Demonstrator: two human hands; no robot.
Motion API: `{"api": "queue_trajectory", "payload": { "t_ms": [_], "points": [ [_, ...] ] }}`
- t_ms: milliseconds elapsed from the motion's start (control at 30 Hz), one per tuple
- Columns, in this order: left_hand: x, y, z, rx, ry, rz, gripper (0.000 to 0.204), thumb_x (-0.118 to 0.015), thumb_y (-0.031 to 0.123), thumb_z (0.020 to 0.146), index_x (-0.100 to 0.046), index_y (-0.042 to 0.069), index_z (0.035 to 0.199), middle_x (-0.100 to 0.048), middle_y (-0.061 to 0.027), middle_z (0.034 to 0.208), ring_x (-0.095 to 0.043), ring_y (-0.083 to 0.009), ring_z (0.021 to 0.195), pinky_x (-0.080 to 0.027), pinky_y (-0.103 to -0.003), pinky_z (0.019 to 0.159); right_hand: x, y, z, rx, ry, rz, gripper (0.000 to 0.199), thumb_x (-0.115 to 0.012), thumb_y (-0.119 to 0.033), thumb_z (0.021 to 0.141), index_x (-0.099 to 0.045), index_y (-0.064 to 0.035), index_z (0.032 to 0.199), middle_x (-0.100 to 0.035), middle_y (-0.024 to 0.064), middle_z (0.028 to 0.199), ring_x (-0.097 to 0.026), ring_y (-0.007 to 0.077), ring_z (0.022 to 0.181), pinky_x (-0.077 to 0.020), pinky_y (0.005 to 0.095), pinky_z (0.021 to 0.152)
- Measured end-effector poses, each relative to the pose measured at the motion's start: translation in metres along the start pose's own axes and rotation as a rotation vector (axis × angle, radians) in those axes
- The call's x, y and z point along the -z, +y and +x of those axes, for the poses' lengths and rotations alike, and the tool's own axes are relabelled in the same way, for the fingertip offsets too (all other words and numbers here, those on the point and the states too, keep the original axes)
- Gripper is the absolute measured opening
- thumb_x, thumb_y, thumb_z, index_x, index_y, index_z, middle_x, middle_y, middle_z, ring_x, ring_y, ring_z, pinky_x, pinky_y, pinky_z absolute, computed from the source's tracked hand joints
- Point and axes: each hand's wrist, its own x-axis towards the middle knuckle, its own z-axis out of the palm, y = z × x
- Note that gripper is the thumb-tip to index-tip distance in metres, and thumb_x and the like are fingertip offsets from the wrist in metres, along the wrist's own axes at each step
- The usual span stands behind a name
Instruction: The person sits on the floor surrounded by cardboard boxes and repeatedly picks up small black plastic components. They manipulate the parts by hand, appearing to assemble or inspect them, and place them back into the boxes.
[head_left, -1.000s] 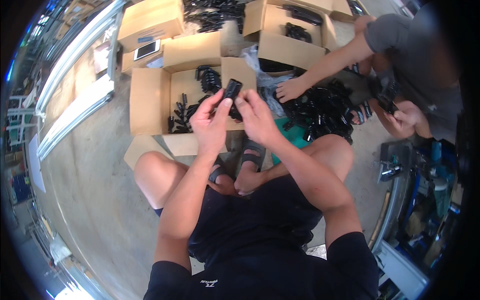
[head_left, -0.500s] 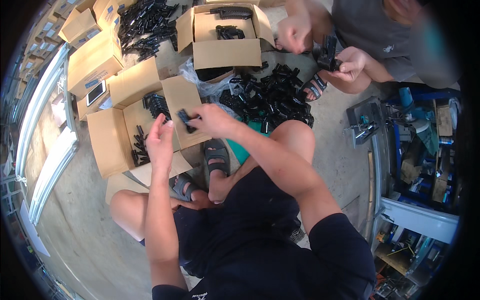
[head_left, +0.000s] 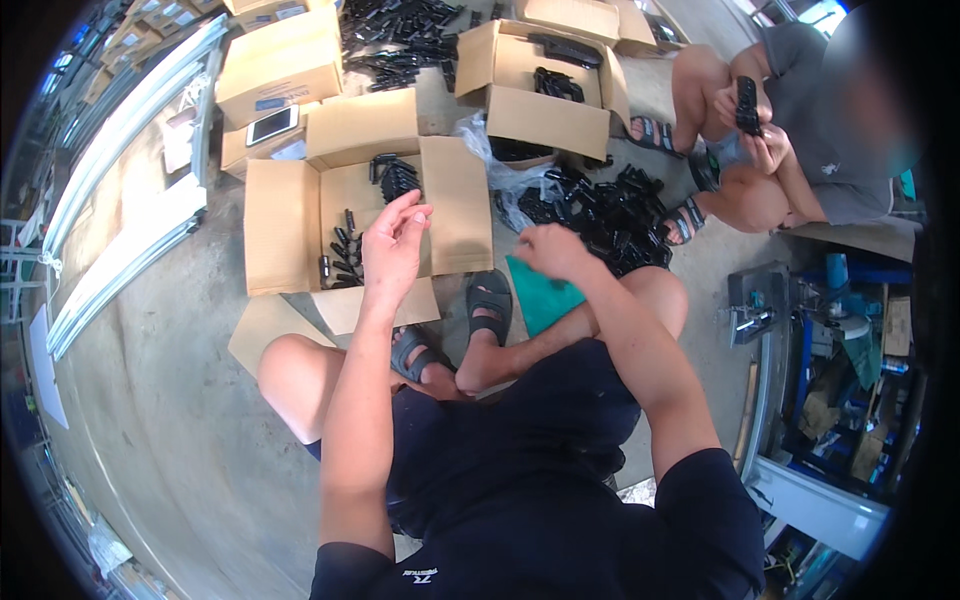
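My left hand [head_left: 392,255] is open over the front of an open cardboard box [head_left: 278,225], fingers stretched upward and nothing seen in them. Inside the box, a row of black tube-like parts [head_left: 395,180] shows past my fingertips. Looser black parts [head_left: 346,250] lie at the box's left front. My right hand [head_left: 556,250] is just right of the box, above a green sheet [head_left: 545,300] and beside a heap of black parts [head_left: 610,215]. Its fingers are bent, blurred and partly hidden, so whether they hold anything does not show.
To the right, a co-worker's hands [head_left: 755,125] hold a long black part. Another open box [head_left: 548,115] with black parts stands at the back, near crumpled clear plastic [head_left: 510,190]. A phone-like device [head_left: 272,125] rests on a carton. A metal tray [head_left: 755,305] is farther right.
My right hand has drawn back rightward from the box to beside the heap; the black part it held is no longer visible. My view has shifted, and the co-worker now grips a part with both hands.
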Motion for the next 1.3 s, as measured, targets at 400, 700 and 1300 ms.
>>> {"api": "queue_trajectory", "payload": {
  "t_ms": [400,700,1300],
  "points": [
    [0.195,0.054,-0.084,-0.276,0.831,-0.256,0.067,-0.037,0.026,0.111,0.002,0.003,0.16,-0.052,-0.0221,0.148,-0.061,-0.0359,0.124,-0.042,-0.047,0.117,-0.08,-0.028,-0.028,0.329,-0.414,-0.118,0.045,-0.066,-0.042,0.094,-0.07,-0.006,0.121,-0.072,0.019,0.114,-0.068,0.0361,0.11,-0.0541,0.047,0.094],
    [0.357,-0.08,-0.136,-0.107,0.446,0.528,0.036,-0.057,0.012,0.099,-0.061,0.006,0.134,-0.07,-0.0087,0.105,-0.064,-0.0204,0.091,-0.053,-0.034,0.078,-0.067,-0.047,0.019,0.276,-0.216,-0.011,0.042,-0.069,-0.038,0.091,-0.074,-0.0009,0.109,-0.072,0.0236,0.114,-0.069,0.0392,0.11,-0.055,0.0482,0.093],
    [0.247,-0.054,-0.127,0.896,-0.759,1.471,0.084,-0.056,0.08,0.086,-0.07,0.008,0.129,-0.062,-0.0168,0.141,-0.055,-0.0313,0.135,-0.041,-0.038,0.112,-0.096,-0.014,0.02,0.171,-0.371,-0.112,0.044,-0.067,-0.04,0.094,-0.074,-0.0004,0.113,-0.072,0.0239,0.116,-0.068,0.0398,0.111,-0.0543,0.0484,0.094]
  ]
}}
